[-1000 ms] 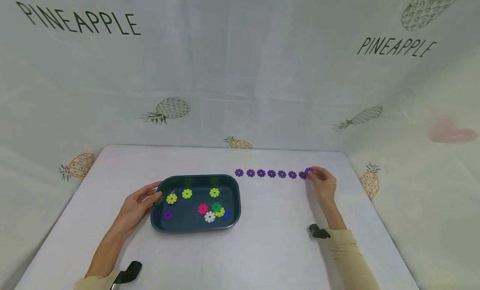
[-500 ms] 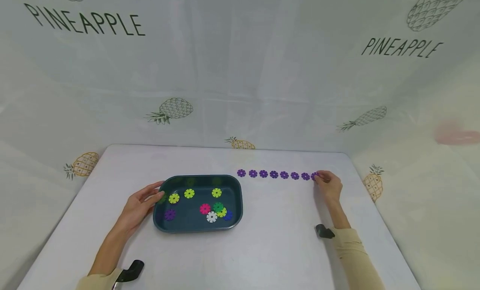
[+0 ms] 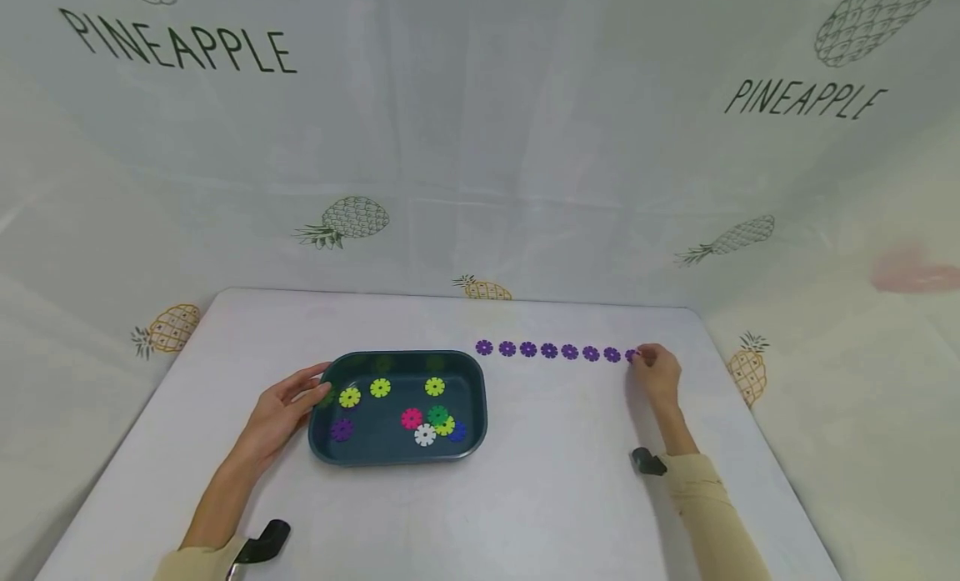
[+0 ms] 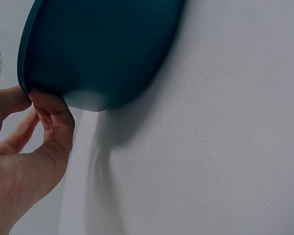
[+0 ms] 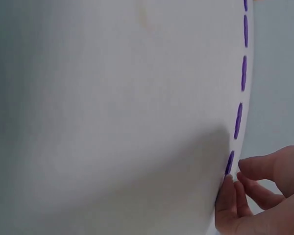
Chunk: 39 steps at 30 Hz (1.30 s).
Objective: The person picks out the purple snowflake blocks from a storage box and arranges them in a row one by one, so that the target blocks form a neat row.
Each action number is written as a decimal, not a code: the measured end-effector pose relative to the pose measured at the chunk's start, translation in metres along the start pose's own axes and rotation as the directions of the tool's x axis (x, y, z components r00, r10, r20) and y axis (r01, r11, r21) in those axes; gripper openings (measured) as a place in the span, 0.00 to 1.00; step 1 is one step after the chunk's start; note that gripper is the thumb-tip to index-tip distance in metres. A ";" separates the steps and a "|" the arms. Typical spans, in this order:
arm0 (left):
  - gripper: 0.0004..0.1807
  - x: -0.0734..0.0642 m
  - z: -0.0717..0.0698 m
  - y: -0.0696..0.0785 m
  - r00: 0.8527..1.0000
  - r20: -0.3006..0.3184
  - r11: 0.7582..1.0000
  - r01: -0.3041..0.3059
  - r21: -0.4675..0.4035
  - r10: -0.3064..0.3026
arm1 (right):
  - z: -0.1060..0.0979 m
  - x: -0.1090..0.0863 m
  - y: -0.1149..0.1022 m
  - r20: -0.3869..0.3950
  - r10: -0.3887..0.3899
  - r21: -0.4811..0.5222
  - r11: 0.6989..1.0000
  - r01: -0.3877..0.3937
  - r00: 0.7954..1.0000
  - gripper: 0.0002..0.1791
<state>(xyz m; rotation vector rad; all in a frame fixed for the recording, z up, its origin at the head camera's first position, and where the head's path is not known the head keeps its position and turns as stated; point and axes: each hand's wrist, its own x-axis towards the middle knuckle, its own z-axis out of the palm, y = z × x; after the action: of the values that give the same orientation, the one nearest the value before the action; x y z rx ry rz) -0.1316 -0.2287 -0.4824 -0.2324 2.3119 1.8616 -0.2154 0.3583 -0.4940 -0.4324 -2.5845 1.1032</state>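
A dark teal tray (image 3: 397, 462) stands left of the table's middle. My left hand (image 3: 276, 414) grips its left rim, fingers outside and thumb over the edge; the left wrist view shows the pinch at the tray (image 4: 103, 49) corner. A row of flat purple flower-shaped discs (image 3: 549, 350) runs along the back of the table. At the row's right end, my right hand (image 3: 660, 377) pinches the last purple disc (image 3: 632, 356) with its fingertips, low at the tabletop. In the right wrist view, that disc (image 5: 230, 162) is partly covered by the fingers.
Inside the tray lie several yellow discs (image 3: 380, 388), a pink disc (image 3: 412, 418), a white disc (image 3: 425, 434), a green disc (image 3: 437, 414), a blue disc (image 3: 457, 432) and a purple one (image 3: 342, 430). A pineapple-print curtain (image 3: 480, 147) hangs behind the white table (image 3: 555, 481).
Over the second, my right hand brings the last purple disc down from overlapping its neighbour to the row's end, slightly right. My left hand stays on the tray. The head view shifts a little.
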 end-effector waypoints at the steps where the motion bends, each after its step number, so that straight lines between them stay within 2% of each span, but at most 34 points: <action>1: 0.39 0.000 0.000 0.000 1.000 0.002 1.000 -0.001 0.000 0.001 | 0.000 -0.001 -0.001 -0.003 0.000 0.006 1.000 0.000 1.000 0.15; 17: 0.39 0.000 0.001 0.002 1.000 0.000 1.000 0.007 0.005 -0.007 | 0.010 -0.019 -0.028 0.060 -0.077 0.066 0.995 0.073 0.995 0.15; 28: 0.39 0.000 0.001 0.000 1.000 0.000 1.000 0.011 -0.002 -0.011 | 0.023 -0.033 -0.048 0.135 -0.153 0.128 0.982 0.135 0.979 0.13; 39: 0.39 0.000 0.002 0.000 1.000 -0.001 1.000 0.007 -0.009 -0.007 | 0.039 -0.044 -0.081 0.133 -0.237 0.177 0.961 0.212 0.962 0.12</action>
<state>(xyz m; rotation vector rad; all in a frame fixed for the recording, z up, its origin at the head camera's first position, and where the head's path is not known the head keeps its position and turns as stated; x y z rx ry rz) -0.1311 -0.2271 -0.4826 -0.2431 2.3012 1.8689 -0.2033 0.2631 -0.4674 -0.0137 -2.5656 1.2939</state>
